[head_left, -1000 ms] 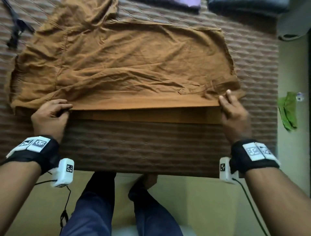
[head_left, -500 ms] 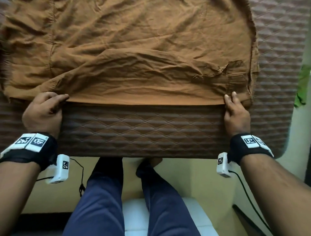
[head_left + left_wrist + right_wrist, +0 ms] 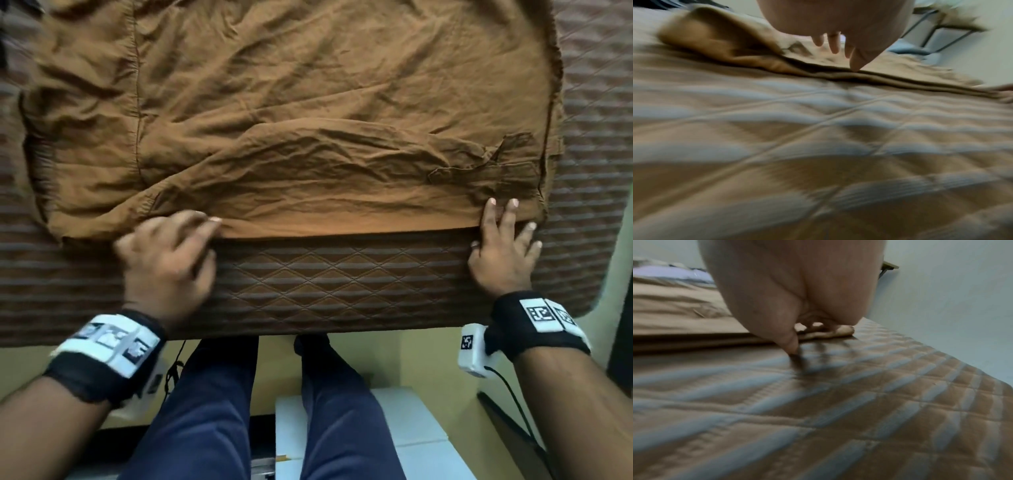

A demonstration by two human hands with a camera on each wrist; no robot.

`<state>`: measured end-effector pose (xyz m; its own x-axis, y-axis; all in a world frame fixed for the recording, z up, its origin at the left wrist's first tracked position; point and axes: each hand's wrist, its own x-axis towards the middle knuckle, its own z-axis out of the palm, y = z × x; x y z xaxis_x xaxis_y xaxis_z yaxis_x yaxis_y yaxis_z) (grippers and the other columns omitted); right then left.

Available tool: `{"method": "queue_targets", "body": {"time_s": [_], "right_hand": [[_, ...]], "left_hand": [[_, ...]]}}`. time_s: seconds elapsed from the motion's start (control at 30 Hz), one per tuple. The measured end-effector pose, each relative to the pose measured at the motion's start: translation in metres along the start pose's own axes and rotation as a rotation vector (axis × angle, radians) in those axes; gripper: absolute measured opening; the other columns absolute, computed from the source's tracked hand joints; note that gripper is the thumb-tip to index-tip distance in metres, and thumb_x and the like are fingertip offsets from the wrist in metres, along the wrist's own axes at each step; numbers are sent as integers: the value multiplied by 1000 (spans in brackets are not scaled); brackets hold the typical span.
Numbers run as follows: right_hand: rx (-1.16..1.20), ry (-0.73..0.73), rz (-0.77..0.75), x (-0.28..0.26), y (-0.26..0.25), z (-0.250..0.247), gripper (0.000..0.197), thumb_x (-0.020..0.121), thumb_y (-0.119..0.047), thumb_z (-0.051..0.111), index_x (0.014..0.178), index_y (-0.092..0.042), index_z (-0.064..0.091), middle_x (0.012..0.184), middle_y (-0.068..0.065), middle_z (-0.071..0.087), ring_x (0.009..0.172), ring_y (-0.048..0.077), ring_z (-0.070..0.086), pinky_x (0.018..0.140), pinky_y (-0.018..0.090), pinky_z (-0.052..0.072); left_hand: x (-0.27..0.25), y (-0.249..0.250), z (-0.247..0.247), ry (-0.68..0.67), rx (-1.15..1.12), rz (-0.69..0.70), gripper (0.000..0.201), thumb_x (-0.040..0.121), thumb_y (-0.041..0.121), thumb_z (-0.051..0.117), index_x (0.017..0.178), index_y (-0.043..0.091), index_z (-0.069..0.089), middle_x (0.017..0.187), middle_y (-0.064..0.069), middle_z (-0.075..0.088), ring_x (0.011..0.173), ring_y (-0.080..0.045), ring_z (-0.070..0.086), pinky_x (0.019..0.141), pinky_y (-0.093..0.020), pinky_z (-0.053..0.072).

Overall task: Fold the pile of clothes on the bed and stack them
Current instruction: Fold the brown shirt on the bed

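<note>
A: From the head view: brown garment (image 3: pixel 291 113) spread crumpled across the bed (image 3: pixel 335 281), long axis left to right, near hem running straight between both hands. Left hand (image 3: pixel 168 260) at that hem, left of middle, blurred, fingers loosely bent over the edge; no telling whether pinching it. Right hand (image 3: pixel 501 250) at the near right corner, fingers straight and spread, flat on cloth and bed, gripping nothing.

B: And from the left wrist?

A: Garment (image 3: pixel 890 71) ahead of the hand (image 3: pixel 838 24) and stretching off rightward along the bed (image 3: pixel 818 146). Fingers (image 3: pixel 835 43) hanging down over the cloth, thumb tip down at the folded edge. Too smeared to call a grip.

B: Right wrist?

A: Hem (image 3: pixel 684 331) leading away to the left of the hand (image 3: pixel 793 293); thumb tip down on the bed (image 3: pixel 859 402) just in front of the hem, fingertips (image 3: pixel 844 330) resting on the corner. Probably next: a fold across the long axis, with the right hand already on its corner.
</note>
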<state>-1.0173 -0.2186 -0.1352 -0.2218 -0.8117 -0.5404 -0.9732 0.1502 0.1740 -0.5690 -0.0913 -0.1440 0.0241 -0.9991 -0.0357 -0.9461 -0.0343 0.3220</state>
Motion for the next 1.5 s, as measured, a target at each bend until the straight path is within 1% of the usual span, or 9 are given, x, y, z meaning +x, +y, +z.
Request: {"method": "queue_targets", "body": {"time_s": [0.2,0.4,0.5,0.63,0.77,1.0,1.13,1.37,1.5], "right_hand": [[70,27,-190,-20,-79,-2,65,103,-32,39,156,-35,3,165,2,-12,149,40,-12,114,63,-5],[207,16,-282,-7,-90,15,63,93,-52,17,150,-40,-7,165,-3,-12,150,28,-14,117,59,-8],[238,107,-350,-15,-85,8,65,95,-54,17,155,-34,1,165,-1,-8,151,30,-12,115,58,-11],[306,252,-521,-16,-117,-1,62,98,-39,29,155,-17,23,163,10,15,151,32,9,119,51,-1],[251,273,-670,10,-170,-2,60,94,-32,33,150,-9,37,157,13,33,146,30,28,118,43,9],[116,269,-697,35,-146,7,75,93,-62,23,155,-18,26,162,0,23,150,16,19,121,38,6],[91,279,-727,59,-99,3,89,89,-74,31,157,-18,17,164,1,16,151,17,13,121,36,1],[51,261,-532,109,0,-11,106,79,-88,24,158,-21,2,166,-1,4,152,18,3,118,45,-9],[38,203,-519,111,0,-9,107,78,-88,22,157,-21,-6,166,-3,-3,152,16,-4,118,50,-10]], "left_hand": [[63,102,37,-116,-49,336,43,98,35,51,138,20,57,151,-5,47,143,-26,38,113,-49,23],[109,93,69,-295,190,227,74,96,65,21,158,27,13,166,9,9,151,-16,4,110,-51,-26],[104,102,62,-260,198,161,76,95,66,18,158,24,12,163,9,-5,151,-20,-4,109,-57,-24],[118,136,61,-135,89,142,59,101,40,34,155,16,29,163,-2,22,151,-27,17,115,-61,-1],[134,146,82,-180,63,-106,63,99,38,25,157,16,20,165,-1,17,152,-27,12,116,-61,-3],[129,141,101,-127,138,-144,68,99,40,31,159,16,9,166,-2,10,153,-28,7,115,-62,-3],[129,139,106,-111,174,-155,69,99,44,28,159,20,3,167,1,4,153,-26,1,114,-50,-19],[131,140,109,-97,199,-148,68,100,46,23,159,18,5,167,-3,8,152,-27,3,114,-45,-22],[133,148,101,-128,208,-178,68,100,43,27,159,15,10,166,-5,12,152,-28,7,115,-64,-4]]}}
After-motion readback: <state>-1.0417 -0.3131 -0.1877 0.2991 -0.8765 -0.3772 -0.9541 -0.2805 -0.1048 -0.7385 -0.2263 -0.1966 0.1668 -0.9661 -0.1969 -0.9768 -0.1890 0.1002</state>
